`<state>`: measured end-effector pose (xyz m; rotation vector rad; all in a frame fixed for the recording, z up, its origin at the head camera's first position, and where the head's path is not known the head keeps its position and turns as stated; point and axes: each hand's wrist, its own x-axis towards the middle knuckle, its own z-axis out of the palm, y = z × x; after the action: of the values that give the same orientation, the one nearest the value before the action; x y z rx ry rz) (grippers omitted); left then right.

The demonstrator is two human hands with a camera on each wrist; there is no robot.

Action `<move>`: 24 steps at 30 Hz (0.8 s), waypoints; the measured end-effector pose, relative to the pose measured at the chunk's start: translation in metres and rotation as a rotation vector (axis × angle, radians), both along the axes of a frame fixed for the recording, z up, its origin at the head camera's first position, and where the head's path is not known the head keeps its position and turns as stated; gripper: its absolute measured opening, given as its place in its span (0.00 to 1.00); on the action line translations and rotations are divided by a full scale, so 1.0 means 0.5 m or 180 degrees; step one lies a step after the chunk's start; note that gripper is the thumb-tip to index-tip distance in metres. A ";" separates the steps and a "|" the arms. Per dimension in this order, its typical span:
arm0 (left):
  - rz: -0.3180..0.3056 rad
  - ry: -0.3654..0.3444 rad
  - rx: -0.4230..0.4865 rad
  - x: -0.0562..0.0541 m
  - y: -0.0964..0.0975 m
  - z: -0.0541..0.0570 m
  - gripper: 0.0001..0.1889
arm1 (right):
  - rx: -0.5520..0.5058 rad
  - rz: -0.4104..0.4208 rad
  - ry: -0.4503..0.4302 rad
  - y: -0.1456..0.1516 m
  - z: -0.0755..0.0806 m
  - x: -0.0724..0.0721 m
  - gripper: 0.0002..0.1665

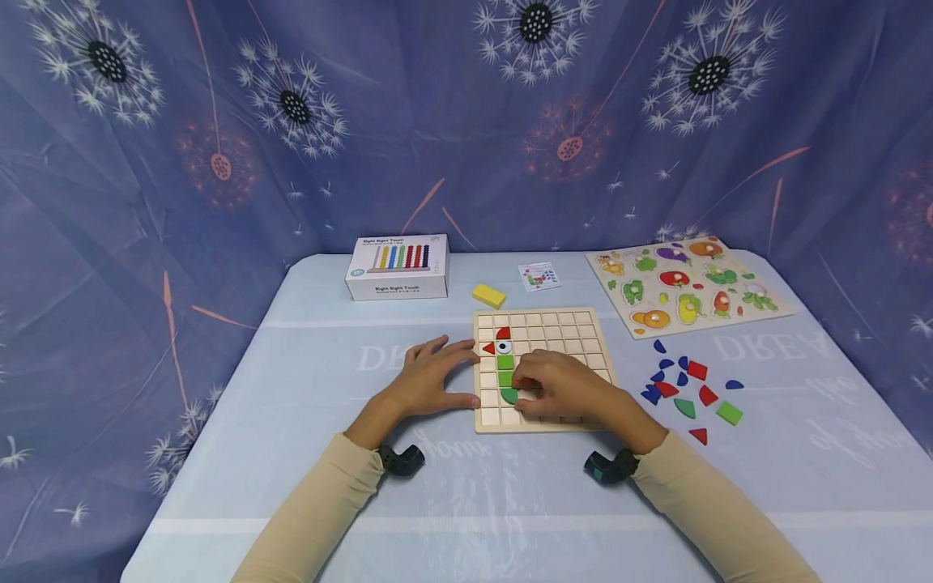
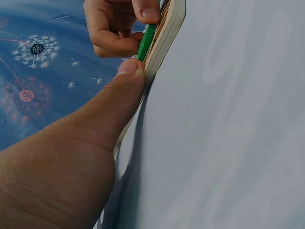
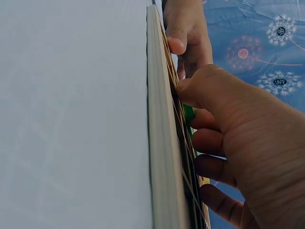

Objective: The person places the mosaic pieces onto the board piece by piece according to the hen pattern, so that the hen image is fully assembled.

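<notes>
A wooden grid board (image 1: 554,322) lies on the table. In its left part stands a column of pieces: a red quarter-circle (image 1: 504,333), an eye tile (image 1: 504,347) with a red triangle (image 1: 489,348) beside it, then green squares (image 1: 505,363). Below them is a green quarter-circle piece (image 1: 508,396), which my right hand (image 1: 564,387) pinches between thumb and curled fingers, low over the board. In the left wrist view the green piece (image 2: 147,42) shows edge-on at the right hand's fingertips. My left hand (image 1: 432,380) rests spread at the board's left edge, its thumb touching the rim.
Loose blue, red and green pieces (image 1: 685,408) lie scattered right of the board. Behind it are a yellow block (image 1: 489,295), a small picture card (image 1: 539,277) and a white box (image 1: 397,275). A vegetable puzzle board (image 1: 688,287) lies at the back right.
</notes>
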<state>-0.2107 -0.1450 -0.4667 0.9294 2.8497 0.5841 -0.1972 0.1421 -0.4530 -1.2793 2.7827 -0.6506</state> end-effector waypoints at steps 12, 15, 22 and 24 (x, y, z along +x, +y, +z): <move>-0.0017 0.0046 0.0025 0.002 -0.002 0.002 0.38 | -0.0016 -0.0013 -0.0035 -0.001 -0.001 -0.001 0.13; -0.0021 0.0050 0.0014 0.001 -0.002 0.001 0.38 | 0.0002 -0.0021 -0.0062 -0.001 0.000 -0.001 0.13; -0.0030 0.0038 0.0033 0.000 -0.003 0.001 0.38 | 0.0038 -0.0046 -0.0056 -0.002 -0.001 -0.001 0.14; -0.0030 0.0032 0.0040 0.001 -0.003 0.001 0.38 | 0.0043 -0.0043 -0.0059 -0.002 -0.001 -0.001 0.14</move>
<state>-0.2103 -0.1464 -0.4662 0.9498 2.8523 0.5989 -0.1977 0.1409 -0.4534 -1.2468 2.7785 -0.6397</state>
